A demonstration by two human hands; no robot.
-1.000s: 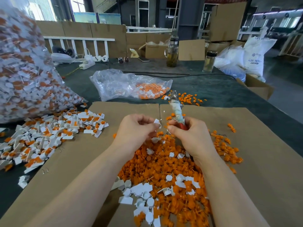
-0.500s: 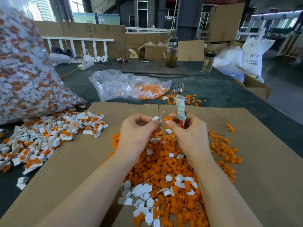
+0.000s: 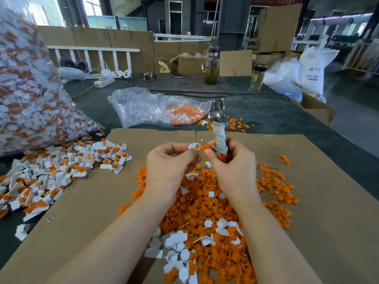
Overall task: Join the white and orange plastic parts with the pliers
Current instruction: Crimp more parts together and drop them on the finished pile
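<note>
Left hand (image 3: 170, 165) pinches a white part (image 3: 193, 145); right hand (image 3: 233, 167) grips upright pliers (image 3: 219, 130) and pinches an orange part (image 3: 204, 148), both just above the orange pile (image 3: 205, 212).

Joined parts (image 3: 61, 171) lie left of the cardboard (image 3: 328, 201) (a bag (image 3: 160, 107) behind it).

L hand (image 3: 170, 160) & R hand (image 3: 233, 162) raised side by side, fingers curled, thumbs nearly meeting; both forearms bare.

Factory floor: stacked cartons (image 3: 276, 27), resin sack (image 3: 312, 72).
</note>
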